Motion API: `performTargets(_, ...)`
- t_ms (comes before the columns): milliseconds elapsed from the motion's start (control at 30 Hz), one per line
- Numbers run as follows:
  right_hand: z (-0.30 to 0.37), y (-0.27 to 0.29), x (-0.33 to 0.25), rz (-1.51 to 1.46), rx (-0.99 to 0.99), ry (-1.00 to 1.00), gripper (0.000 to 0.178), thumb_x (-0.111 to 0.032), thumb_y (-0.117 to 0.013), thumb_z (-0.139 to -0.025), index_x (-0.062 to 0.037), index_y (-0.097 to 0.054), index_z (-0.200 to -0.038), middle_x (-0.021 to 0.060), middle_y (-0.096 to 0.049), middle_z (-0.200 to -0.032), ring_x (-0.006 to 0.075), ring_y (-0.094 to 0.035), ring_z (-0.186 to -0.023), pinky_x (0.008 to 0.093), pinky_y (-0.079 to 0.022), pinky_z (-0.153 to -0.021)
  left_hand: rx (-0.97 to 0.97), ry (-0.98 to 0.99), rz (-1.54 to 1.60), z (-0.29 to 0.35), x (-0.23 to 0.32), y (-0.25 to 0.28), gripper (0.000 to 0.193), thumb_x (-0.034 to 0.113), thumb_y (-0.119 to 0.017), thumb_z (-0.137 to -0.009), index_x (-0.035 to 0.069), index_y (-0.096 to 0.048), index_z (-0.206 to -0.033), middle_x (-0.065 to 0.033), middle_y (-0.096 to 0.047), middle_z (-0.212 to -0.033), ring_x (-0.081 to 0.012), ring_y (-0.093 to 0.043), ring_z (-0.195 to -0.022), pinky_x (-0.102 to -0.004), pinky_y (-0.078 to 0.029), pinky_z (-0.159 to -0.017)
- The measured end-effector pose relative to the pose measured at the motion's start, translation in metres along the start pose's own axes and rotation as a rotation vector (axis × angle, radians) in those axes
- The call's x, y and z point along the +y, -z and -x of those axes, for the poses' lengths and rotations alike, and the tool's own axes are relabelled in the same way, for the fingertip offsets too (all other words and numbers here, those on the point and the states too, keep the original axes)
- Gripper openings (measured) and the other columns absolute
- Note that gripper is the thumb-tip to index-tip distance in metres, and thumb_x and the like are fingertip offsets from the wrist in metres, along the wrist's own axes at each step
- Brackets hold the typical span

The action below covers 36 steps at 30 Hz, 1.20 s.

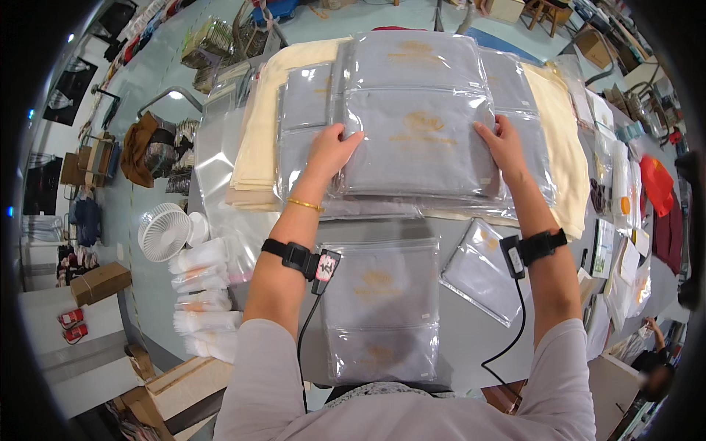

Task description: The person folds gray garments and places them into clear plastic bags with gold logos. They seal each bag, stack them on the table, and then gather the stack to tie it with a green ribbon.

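Observation:
My left hand (334, 152) grips the left edge of a stack of grey flat packages (419, 114) in transparent plastic bags with gold print. On the opposite edge my right hand (506, 149) has its thumb on top and its other fingers around the side, partly hidden. The stack lies over more bagged packages (305, 95) and folded cream cloth (257, 132). Nearer to me, another bagged grey package (380, 301) lies on the grey table (471, 353). A smaller bagged package (482, 268) rests at an angle under my right forearm.
Left of my arm are rolled white plastic bundles (202, 294) and a white fan (165, 231). Loose transparent plastic sheets (220, 169) cover the table's left side. Papers, a white roll (620, 184) and a red cloth (656, 184) are at the right. Cables hang from both forearm straps.

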State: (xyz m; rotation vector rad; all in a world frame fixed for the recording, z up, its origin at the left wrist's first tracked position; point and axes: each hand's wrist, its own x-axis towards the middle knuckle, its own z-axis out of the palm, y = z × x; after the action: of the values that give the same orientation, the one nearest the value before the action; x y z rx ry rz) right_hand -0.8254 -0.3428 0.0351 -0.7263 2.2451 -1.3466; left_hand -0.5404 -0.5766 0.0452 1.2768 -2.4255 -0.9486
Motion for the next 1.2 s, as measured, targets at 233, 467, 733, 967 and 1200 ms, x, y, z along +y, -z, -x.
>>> performTargets(233,0.010,-0.042,-0.039,-0.157,-0.003,-0.162,0.050,-0.022,-0.072,-0.092,0.0014,-0.056,-0.134,0.0092,-0.068,-0.105,0.0151,-0.065,-0.090,0.0298,-0.053,-0.076,-0.046,0.135,0.613,-0.010,-0.017,0.016,0.090,0.046,-0.077,-0.087,-0.012,-0.031,-0.138,-0.0323,-0.055,-0.126,-0.0391,-0.058,-0.117,-0.0432,-0.049,-0.098)
performTargets(467,0.043,-0.086,-0.056,-0.257,-0.292,-0.211,0.039,-0.023,-0.067,-0.094,0.0005,-0.060,-0.124,0.0048,-0.064,-0.105,0.0124,-0.060,-0.094,0.0277,-0.047,-0.084,-0.080,0.043,0.445,0.038,-0.065,0.091,0.081,0.046,-0.076,-0.088,-0.010,-0.038,-0.132,-0.0269,-0.066,-0.107,-0.0401,-0.067,-0.099,-0.0455,-0.052,-0.090)
performTargets(733,0.038,-0.123,-0.064,-0.482,-0.204,-0.410,0.059,-0.046,-0.059,-0.102,-0.0044,-0.052,-0.143,0.0092,-0.062,-0.132,0.0210,-0.063,-0.115,0.0348,-0.052,-0.098,0.129,-0.163,0.579,0.030,-0.125,0.050,0.080,0.048,-0.080,-0.084,-0.005,-0.040,-0.127,-0.0269,-0.047,-0.127,-0.0377,-0.055,-0.108,-0.0472,-0.050,-0.089)
performTargets(967,0.037,-0.132,-0.076,-0.377,-0.270,-0.498,0.064,-0.055,-0.048,-0.104,-0.0080,-0.047,-0.148,0.0105,-0.061,-0.138,0.0261,-0.062,-0.122,0.0419,-0.052,-0.101,0.127,-0.151,0.456,0.025,-0.122,0.037,0.083,0.051,-0.080,-0.083,-0.006,-0.041,-0.127,-0.0316,-0.046,-0.131,-0.0435,-0.052,-0.117,-0.0489,-0.046,-0.097)
performTargets(1200,0.034,-0.155,-0.066,-0.468,-0.341,-0.456,0.061,-0.056,-0.048,-0.104,-0.0087,-0.054,-0.143,0.0124,-0.066,-0.131,0.0272,-0.068,-0.114,0.0438,-0.056,-0.098,0.184,-0.065,0.725,0.009,-0.128,0.033,0.074,0.044,-0.079,-0.083,-0.002,-0.044,-0.129,-0.0232,-0.051,-0.129,-0.0406,-0.052,-0.119,-0.0506,-0.042,-0.100)
